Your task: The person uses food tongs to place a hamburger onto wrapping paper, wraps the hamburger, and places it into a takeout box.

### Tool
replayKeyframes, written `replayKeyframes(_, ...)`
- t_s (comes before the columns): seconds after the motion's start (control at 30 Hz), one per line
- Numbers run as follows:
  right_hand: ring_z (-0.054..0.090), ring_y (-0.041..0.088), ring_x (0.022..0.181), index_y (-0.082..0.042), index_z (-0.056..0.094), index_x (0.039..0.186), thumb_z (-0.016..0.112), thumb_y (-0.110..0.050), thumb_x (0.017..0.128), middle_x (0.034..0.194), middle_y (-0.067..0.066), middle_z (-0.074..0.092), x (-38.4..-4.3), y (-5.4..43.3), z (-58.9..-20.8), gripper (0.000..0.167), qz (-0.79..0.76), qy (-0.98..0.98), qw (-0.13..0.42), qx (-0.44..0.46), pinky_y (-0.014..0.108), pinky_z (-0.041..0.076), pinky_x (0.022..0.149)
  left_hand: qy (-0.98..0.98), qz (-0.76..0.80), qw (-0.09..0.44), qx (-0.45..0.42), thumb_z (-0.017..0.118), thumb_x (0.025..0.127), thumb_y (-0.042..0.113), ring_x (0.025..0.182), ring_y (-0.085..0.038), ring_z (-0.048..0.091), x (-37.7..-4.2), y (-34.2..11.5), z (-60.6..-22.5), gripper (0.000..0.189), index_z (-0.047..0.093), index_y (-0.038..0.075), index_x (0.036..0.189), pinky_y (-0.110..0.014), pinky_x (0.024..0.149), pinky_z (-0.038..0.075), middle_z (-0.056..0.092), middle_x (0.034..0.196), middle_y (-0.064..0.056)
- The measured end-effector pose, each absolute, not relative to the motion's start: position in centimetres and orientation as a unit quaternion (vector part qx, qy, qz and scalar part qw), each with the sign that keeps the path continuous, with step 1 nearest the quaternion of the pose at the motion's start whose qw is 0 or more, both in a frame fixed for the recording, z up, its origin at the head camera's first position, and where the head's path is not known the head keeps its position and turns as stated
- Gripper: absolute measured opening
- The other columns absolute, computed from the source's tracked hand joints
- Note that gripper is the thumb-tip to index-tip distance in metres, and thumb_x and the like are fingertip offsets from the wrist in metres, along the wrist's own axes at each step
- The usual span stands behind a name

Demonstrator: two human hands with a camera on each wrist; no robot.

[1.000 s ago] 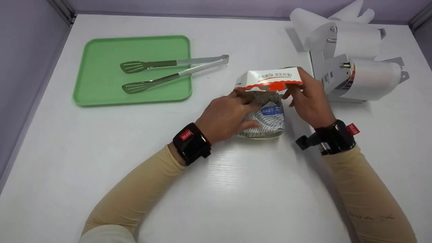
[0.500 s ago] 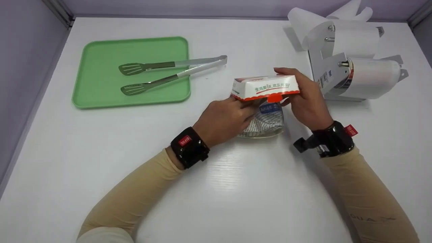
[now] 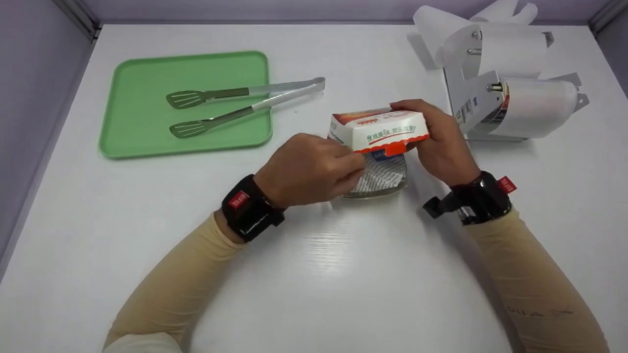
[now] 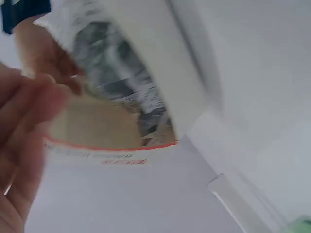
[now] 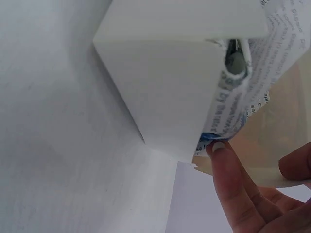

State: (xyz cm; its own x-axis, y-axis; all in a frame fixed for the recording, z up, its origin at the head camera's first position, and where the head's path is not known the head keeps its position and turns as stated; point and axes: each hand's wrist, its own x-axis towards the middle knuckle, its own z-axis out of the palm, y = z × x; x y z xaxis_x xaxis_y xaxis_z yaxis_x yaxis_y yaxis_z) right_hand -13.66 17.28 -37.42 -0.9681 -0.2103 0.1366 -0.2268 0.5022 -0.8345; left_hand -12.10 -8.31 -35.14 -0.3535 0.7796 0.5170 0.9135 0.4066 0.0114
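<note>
A white-and-red cardboard burger box stands on the table, its lid (image 3: 390, 131) tilted partly down over a burger-sized bundle (image 3: 380, 177) in printed paper. My right hand (image 3: 439, 144) grips the lid at its right side. In the right wrist view, its thumb lies over the lid edge while a fingertip touches the paper beside the white box wall (image 5: 160, 92). At the box's front left, my left hand (image 3: 311, 171) overlaps the lid corner in the head view. The left wrist view shows that hand's loosely bent fingers (image 4: 24, 131), blurred, holding nothing.
A green tray (image 3: 147, 142) at the back left carries metal tongs (image 3: 235, 115), whose joined end juts past the tray's right edge. At the back right stands a white metal holder (image 3: 471, 105) with white rolls (image 3: 532, 108).
The lid has swung down and toward me in my right hand, covering more of the paper bundle. My left hand has drawn out from the box, leftward, with its fingers curling more.
</note>
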Motion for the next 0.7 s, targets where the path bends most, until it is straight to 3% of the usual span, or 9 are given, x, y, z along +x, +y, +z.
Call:
replayKeyframes(0.07, 0.054, 0.019, 0.125, -0.011, 0.056, 0.142, 0.049, 0.008, 0.099, 0.143, 0.008, 0.059, -13.6, 17.1, -37.3, 0.048, 0.465, -0.876, 0.007, 0.130, 0.036, 0.044, 0.109, -0.811, -0.201, 0.230, -0.499, 0.063, 0.096, 0.021, 0.064, -0.012, 0.061, -12.2, -8.7, -34.7, 0.015, 0.067, 0.009, 0.087, -0.026, 0.051, 0.048, 0.069, 0.075, -0.001)
replayKeyframes(0.13, 0.053, 0.022, 0.130, -0.010, 0.055, 0.143, 0.049, 0.008, 0.099, 0.144, 0.008, 0.058, -13.5, 16.9, -37.2, 0.047, 0.452, -0.883, 0.005, 0.130, 0.044, 0.042, 0.113, -0.829, -0.225, 0.218, -0.464, 0.066, 0.095, 0.035, 0.077, -0.014, 0.062, -12.3, -8.7, -34.5, 0.027, 0.068, 0.009, 0.100, -0.027, 0.056, 0.050, 0.068, 0.091, -0.002)
replayKeyframes(0.27, 0.053, 0.025, 0.134, -0.010, 0.054, 0.143, 0.050, 0.007, 0.099, 0.143, 0.009, 0.058, -13.3, 17.0, -37.2, 0.047, 0.432, -0.892, -0.001, 0.133, 0.050, 0.041, 0.114, -0.882, -0.204, 0.140, -0.402, 0.064, 0.087, 0.068, 0.122, -0.022, 0.055, -12.2, -8.1, -35.2, 0.076, 0.052, 0.019, 0.145, -0.034, 0.084, 0.058, 0.055, 0.136, -0.008)
replayKeyframes(0.37, 0.053, 0.024, 0.134, -0.012, 0.052, 0.145, 0.053, 0.005, 0.099, 0.143, 0.008, 0.057, -13.1, 17.4, -37.1, 0.050, 0.409, -0.901, -0.020, 0.140, 0.048, 0.044, 0.111, -0.902, -0.188, 0.088, -0.379, 0.062, 0.082, 0.076, 0.145, -0.034, 0.041, -12.1, -7.4, -36.3, 0.094, 0.034, 0.029, 0.158, -0.046, 0.101, 0.054, 0.038, 0.158, -0.011)
replayKeyframes(0.53, 0.056, 0.022, 0.123, -0.022, 0.039, 0.154, 0.069, -0.007, 0.095, 0.150, 0.003, 0.049, -12.5, 18.7, -36.8, 0.068, 0.359, -0.913, -0.085, 0.173, 0.033, 0.053, 0.094, -0.911, -0.190, 0.063, -0.360, 0.069, 0.082, 0.071, 0.144, -0.045, 0.042, -12.0, -6.6, -37.5, 0.098, 0.029, 0.028, 0.160, -0.051, 0.100, 0.055, 0.034, 0.162, -0.015)
replayKeyframes(0.7, 0.052, 0.027, 0.127, -0.024, 0.028, 0.158, 0.079, -0.011, 0.086, 0.155, 0.004, 0.039, -12.3, 19.5, -36.2, 0.090, 0.338, -0.907, -0.142, 0.208, 0.042, 0.054, 0.096, -0.915, -0.202, 0.054, -0.345, 0.074, 0.084, 0.061, 0.140, -0.046, 0.048, -12.0, -6.4, -38.0, 0.088, 0.039, 0.024, 0.156, -0.051, 0.096, 0.056, 0.041, 0.158, -0.015)
